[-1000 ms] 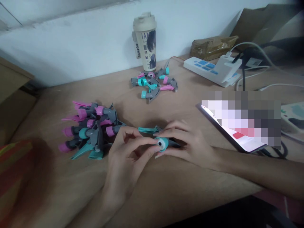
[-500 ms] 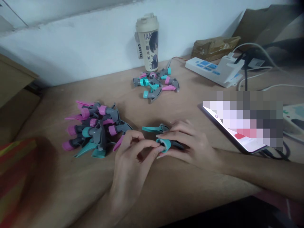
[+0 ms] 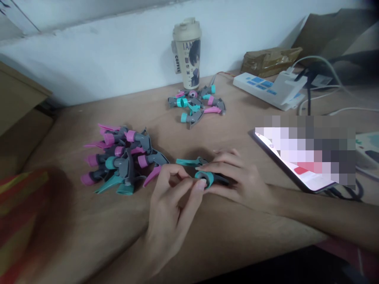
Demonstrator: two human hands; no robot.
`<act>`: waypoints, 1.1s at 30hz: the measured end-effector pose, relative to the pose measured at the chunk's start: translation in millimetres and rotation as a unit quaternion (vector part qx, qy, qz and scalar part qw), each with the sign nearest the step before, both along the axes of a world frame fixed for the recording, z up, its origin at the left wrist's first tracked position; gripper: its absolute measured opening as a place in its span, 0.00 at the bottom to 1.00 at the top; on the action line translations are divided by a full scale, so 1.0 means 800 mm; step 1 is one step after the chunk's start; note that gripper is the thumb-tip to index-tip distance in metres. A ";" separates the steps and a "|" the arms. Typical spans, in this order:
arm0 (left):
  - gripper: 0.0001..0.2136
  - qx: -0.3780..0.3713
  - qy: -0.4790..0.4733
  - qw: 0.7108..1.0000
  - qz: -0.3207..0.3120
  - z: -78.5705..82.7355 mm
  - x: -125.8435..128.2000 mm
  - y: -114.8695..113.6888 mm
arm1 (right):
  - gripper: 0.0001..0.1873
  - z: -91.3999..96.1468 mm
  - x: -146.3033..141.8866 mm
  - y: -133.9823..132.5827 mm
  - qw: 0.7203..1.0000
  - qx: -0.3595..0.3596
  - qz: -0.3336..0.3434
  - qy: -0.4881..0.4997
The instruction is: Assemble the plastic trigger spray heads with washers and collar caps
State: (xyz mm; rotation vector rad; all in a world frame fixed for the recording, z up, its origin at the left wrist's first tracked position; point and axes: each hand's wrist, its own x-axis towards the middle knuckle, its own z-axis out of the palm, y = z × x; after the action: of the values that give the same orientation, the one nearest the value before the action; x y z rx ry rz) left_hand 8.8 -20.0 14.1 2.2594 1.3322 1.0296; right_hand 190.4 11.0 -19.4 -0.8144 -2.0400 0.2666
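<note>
A grey trigger spray head with a teal lever and teal screw collar (image 3: 208, 179) lies in my right hand (image 3: 241, 179), whose fingers wrap round its body. The collar's open mouth faces left, and a dark round inside shows. My left hand (image 3: 174, 197) is bent in a pinch at that mouth, its thumb tip on the lower rim. Anything small between the left fingertips is hidden. Left of my hands lies a pile of trigger spray heads (image 3: 121, 165) with pink or teal collars. A smaller group of spray heads (image 3: 194, 114) lies farther back.
A lidded coffee cup (image 3: 191, 59) stands against the wall behind the smaller group. At right are a white power strip (image 3: 257, 85) with cables, a taped brown box (image 3: 266, 61) and a phone (image 3: 284, 167). Cardboard (image 3: 20, 98) is at left, near a red-yellow bag (image 3: 20, 221).
My left thumb has shifted from inside the collar's mouth to its lower rim, and the inside shows more. My right hand keeps its hold. The view has shifted slightly.
</note>
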 end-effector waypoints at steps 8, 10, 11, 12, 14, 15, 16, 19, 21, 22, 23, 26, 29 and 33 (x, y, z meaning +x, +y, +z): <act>0.06 0.049 0.017 0.998 -0.023 0.000 -0.005 0.003 | 0.14 0.002 -0.001 -0.001 1.000 -0.019 0.005 0.016; 0.04 0.070 0.021 0.997 -0.005 -0.001 -0.006 0.005 | 0.15 0.004 -0.002 -0.001 0.999 -0.026 -0.001 0.023; 0.04 0.077 0.022 0.997 0.001 -0.001 -0.007 0.005 | 0.16 0.004 -0.002 -0.001 0.999 -0.027 -0.002 0.024; 0.04 0.082 0.024 0.996 0.001 -0.001 -0.006 0.005 | 0.16 0.004 -0.002 -0.001 0.999 -0.029 -0.004 0.025; 0.05 0.083 0.028 0.996 -0.014 -0.001 -0.005 0.004 | 0.16 0.004 -0.002 -0.001 0.999 -0.032 -0.009 0.026; 0.05 0.086 0.030 0.996 -0.024 0.000 -0.004 0.004 | 0.16 0.004 -0.002 -0.001 0.999 -0.034 -0.013 0.028; 0.06 0.089 0.032 0.995 -0.032 0.001 -0.003 0.003 | 0.15 0.003 -0.001 -0.001 0.999 -0.035 -0.015 0.029; 0.06 0.096 0.038 0.994 -0.040 0.002 -0.001 0.002 | 0.15 0.001 -0.001 0.000 0.999 -0.031 -0.004 0.029; 0.05 0.096 0.044 0.994 -0.025 0.001 -0.002 0.003 | 0.15 0.001 -0.001 0.000 0.999 -0.024 0.005 0.026; 0.05 0.098 0.049 0.994 -0.015 0.001 -0.002 0.003 | 0.15 0.001 0.000 0.000 0.999 -0.022 0.006 0.024; 0.04 0.100 0.055 0.993 -0.006 0.000 -0.003 0.004 | 0.15 0.001 0.000 0.000 1.000 -0.022 0.005 0.022; 0.03 0.107 0.062 0.992 -0.002 -0.001 -0.002 0.003 | 0.14 0.002 0.000 -0.001 1.000 -0.021 0.000 0.016; 0.06 0.101 0.048 0.993 -0.030 -0.001 0.000 0.001 | 0.14 0.002 0.001 0.000 0.999 -0.027 -0.016 0.018; 0.09 0.103 0.046 0.993 -0.021 -0.003 0.000 0.002 | 0.15 0.001 -0.001 -0.001 0.999 -0.027 -0.004 0.026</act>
State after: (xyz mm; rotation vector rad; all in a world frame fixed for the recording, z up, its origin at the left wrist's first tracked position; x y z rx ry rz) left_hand 9.0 -18.5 11.9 2.5030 1.2580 1.1062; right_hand 189.4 10.0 -18.2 -0.8409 -1.9872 0.3358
